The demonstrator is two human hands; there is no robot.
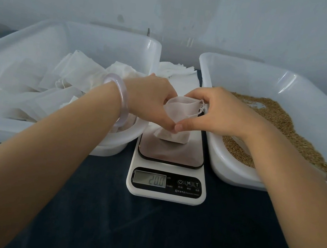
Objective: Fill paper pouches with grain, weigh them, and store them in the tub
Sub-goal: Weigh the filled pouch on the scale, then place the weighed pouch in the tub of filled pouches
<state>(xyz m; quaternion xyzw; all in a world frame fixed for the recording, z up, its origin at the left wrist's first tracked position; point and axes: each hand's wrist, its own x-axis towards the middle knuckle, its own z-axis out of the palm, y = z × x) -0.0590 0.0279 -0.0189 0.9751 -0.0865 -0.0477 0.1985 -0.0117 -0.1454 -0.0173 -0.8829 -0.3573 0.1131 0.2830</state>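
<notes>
Scale (167,174) reads 200 | left hand (151,99) and right hand (220,112) both pinch pouch (181,109) on its platform | grain (278,126) in right tub (238,71)

A dark blue desk (143,235) carries three things side by side. A white tub (53,134) holding paper pouches sits at the left, a white kitchen scale (164,195) in the middle, and a white tub of grain (224,173) at the right. Loose white paper pouches (178,69) lie behind the scale.
</notes>
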